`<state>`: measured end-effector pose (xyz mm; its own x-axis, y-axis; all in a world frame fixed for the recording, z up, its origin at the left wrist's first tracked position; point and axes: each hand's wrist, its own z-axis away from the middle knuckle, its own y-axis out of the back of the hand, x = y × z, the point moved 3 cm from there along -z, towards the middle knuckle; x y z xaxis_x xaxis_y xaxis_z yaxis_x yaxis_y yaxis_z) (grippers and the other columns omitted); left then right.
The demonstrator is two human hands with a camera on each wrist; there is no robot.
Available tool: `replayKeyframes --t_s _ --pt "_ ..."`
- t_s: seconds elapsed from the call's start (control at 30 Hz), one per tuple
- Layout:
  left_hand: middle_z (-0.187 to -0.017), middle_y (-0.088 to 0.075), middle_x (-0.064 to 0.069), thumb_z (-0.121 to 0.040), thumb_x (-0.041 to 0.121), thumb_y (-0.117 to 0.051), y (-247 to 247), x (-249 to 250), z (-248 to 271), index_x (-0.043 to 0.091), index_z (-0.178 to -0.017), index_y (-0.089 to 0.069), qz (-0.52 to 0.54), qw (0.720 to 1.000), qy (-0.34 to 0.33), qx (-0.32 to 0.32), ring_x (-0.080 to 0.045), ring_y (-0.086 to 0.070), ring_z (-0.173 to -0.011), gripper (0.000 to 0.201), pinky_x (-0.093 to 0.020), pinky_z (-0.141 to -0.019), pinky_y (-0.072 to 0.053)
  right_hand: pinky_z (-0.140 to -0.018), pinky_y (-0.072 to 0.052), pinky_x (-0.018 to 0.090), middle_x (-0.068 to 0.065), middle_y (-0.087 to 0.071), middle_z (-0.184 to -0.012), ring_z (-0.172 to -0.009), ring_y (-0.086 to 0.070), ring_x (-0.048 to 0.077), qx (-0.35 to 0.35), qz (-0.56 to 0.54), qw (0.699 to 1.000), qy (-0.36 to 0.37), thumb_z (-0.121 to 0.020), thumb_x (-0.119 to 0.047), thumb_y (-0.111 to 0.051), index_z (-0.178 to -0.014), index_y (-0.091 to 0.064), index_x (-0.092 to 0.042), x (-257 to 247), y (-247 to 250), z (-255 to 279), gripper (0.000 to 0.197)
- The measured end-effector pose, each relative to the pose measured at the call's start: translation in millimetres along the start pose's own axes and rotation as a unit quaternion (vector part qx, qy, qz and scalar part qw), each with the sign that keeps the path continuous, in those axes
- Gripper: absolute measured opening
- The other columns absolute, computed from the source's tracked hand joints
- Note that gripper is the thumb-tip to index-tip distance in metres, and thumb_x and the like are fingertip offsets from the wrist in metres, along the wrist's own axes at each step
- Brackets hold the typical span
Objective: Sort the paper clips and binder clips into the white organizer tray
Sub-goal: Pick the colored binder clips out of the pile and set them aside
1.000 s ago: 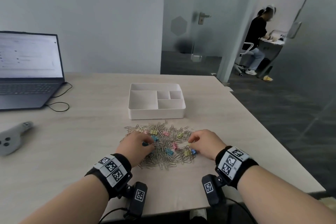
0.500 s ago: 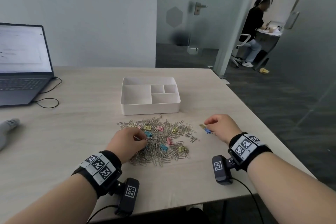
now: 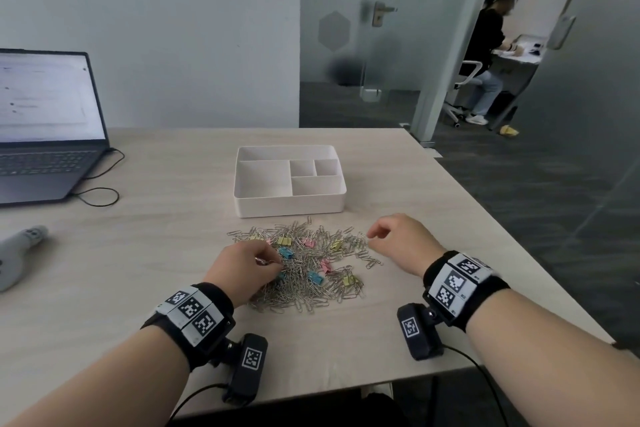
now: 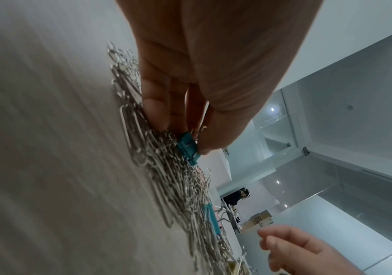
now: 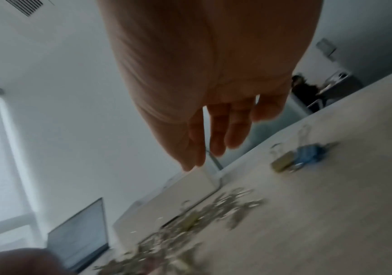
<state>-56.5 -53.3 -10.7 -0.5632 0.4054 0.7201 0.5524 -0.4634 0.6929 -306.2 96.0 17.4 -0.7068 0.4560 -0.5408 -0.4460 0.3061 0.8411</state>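
Here, a pale wood-grain bench (image 3: 381, 340) against a plain white wall, with frosted glass partitions and dark grey carpet (image 3: 519, 201) beyond its right edge. Behind the glass, a seated person (image 3: 485, 55) at another desk. At the bench's far left, an open laptop (image 3: 45, 135) with a black cable (image 3: 100, 198) looping beside it; nearer along the left edge, a grey handheld device (image 3: 17, 253).

Mid-bench, the white organizer tray (image 3: 289, 206), upright and divided into compartments. Just in front of it, apart from its wall, the pile of paper clips (image 3: 311, 288), with pink, yellow and teal binder clips mixed through it.

From the head view: left hand (image 3: 239, 270) down on the pile's left side, right hand (image 3: 401, 243) at its right edge, fingers curled under.

Only from the left wrist: thumb and fingers pinching a teal binder clip (image 4: 187, 148) that still lies on the pile.

Only from the right wrist, and blurred: right hand released, fingers hanging fairly straight above the bench with nothing between them. Also a yellow binder clip (image 5: 282, 163) touching a blue binder clip (image 5: 310, 153), apart from the pile on its right, hidden in the head view.
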Motion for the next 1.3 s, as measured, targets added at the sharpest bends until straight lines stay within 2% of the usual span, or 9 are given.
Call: replayKeyframes --t_s 0.17,0.37,0.5,0.6,0.7,0.87,1.0,1.17,1.3 --pt "-0.07 -0.071 0.004 -0.082 0.02 -0.074 5.6 0.8 4.9 0.026 -0.074 -0.07 0.007 1.0 -0.001 0.014 -0.007 -0.059 -0.045 0.011 -0.02 -0.044 -0.047 -0.086 -0.053 0.03 -0.014 -0.065 -0.097 -0.093 -0.063 0.01 -0.165 0.054 0.984 0.049 -0.084 -0.036 -0.073 -0.1 -0.073 -0.028 -32.9 -30.6 9.7 0.018" --pt "-0.072 -0.074 -0.002 -0.082 0.016 -0.074 12.4 -0.2 9.4 0.022 -0.077 -0.071 0.039 0.999 -0.001 0.011 -0.025 -0.071 -0.06 0.009 -0.036 -0.06 -0.062 -0.071 -0.055 0.031 -0.005 -0.07 -0.077 -0.069 -0.063 0.01 -0.156 -0.038 0.987 0.022 -0.085 -0.011 -0.071 -0.086 -0.074 -0.016 -24.8 -33.0 9.9 0.006" --pt "-0.071 -0.073 -0.004 -0.082 0.011 -0.072 11.5 -0.2 9.3 0.02 -0.077 -0.071 0.047 0.999 -0.011 0.011 -0.027 -0.071 -0.063 0.01 -0.04 -0.063 -0.062 -0.053 -0.046 0.015 0.002 -0.074 -0.083 -0.066 -0.066 0.01 -0.12 -0.157 0.98 -0.013 -0.087 -0.004 -0.07 -0.092 -0.074 -0.009 -15.5 -20.8 14.4 0.008" --pt "-0.07 -0.072 -0.002 -0.083 0.007 -0.069 9.5 -0.2 8.9 0.02 -0.078 -0.071 0.048 0.999 -0.014 0.012 -0.022 -0.069 -0.057 0.014 -0.033 -0.059 -0.06 -0.055 -0.046 0.015 0.004 -0.072 -0.078 -0.063 -0.063 0.012 -0.072 -0.185 0.98 -0.025 -0.085 0.0 -0.07 -0.089 -0.074 -0.007 -6.0 -13.1 13.0 0.009" --pt "-0.067 -0.071 0.0 -0.083 0.004 -0.067 7.9 -0.1 8.9 0.02 -0.078 -0.07 0.054 0.998 -0.017 0.014 -0.012 -0.065 -0.051 0.017 -0.025 -0.054 -0.055 -0.068 -0.053 0.032 0.006 -0.072 -0.076 -0.064 -0.063 0.016 -0.022 -0.168 0.984 -0.061 -0.082 -0.002 -0.07 -0.081 -0.074 -0.013 12.8 -6.3 8.4 0.012" --pt "-0.071 -0.072 -0.002 -0.084 0.001 -0.068 6.8 -1.6 9.1 0.017 -0.078 -0.07 0.086 0.996 -0.022 0.018 -0.02 -0.07 -0.057 0.018 -0.028 -0.059 -0.058 -0.061 -0.052 0.03 0.01 -0.071 -0.08 -0.07 -0.069 0.018 0.012 -0.25 0.962 -0.106 -0.085 0.001 -0.066 -0.082 -0.069 -0.01 29.4 4.2 13.7 0.012" --pt "-0.073 -0.072 -0.001 -0.083 0.004 -0.07 5.7 -0.7 8.8 0.021 -0.077 -0.071 0.077 0.997 -0.024 0.019 -0.018 -0.067 -0.057 0.018 -0.034 -0.061 -0.061 -0.063 -0.056 0.034 0.011 -0.07 -0.081 -0.074 -0.072 0.021 -0.043 -0.357 0.927 -0.107 -0.087 0.004 -0.065 -0.087 -0.066 -0.007 21.4 0.9 20.9 0.011" --pt "-0.069 -0.061 0.005 -0.084 0.017 -0.071 2.7 5.1 11.0 0.028 -0.079 -0.07 0.027 0.999 -0.028 0.012 -0.01 -0.056 -0.051 0.013 -0.02 -0.044 -0.047 -0.067 -0.061 0.033 0.016 -0.07 -0.086 -0.08 -0.073 0.022 -0.084 -0.369 0.923 -0.075 -0.087 0.007 -0.066 -0.088 -0.066 -0.003 -2.2 -14.8 27.8 0.01" --pt "-0.069 -0.057 0.014 -0.082 0.03 -0.074 2.6 16.9 15.5 0.035 -0.084 -0.07 -0.001 0.998 -0.058 0.025 -0.007 -0.055 -0.059 0.007 -0.021 -0.056 -0.045 -0.07 -0.062 0.033 0.017 -0.069 -0.089 -0.08 -0.075 0.021 -0.098 -0.417 0.901 -0.07 -0.088 0.011 -0.064 -0.089 -0.063 -0.001 -21.7 -29.5 28.1 0.012"
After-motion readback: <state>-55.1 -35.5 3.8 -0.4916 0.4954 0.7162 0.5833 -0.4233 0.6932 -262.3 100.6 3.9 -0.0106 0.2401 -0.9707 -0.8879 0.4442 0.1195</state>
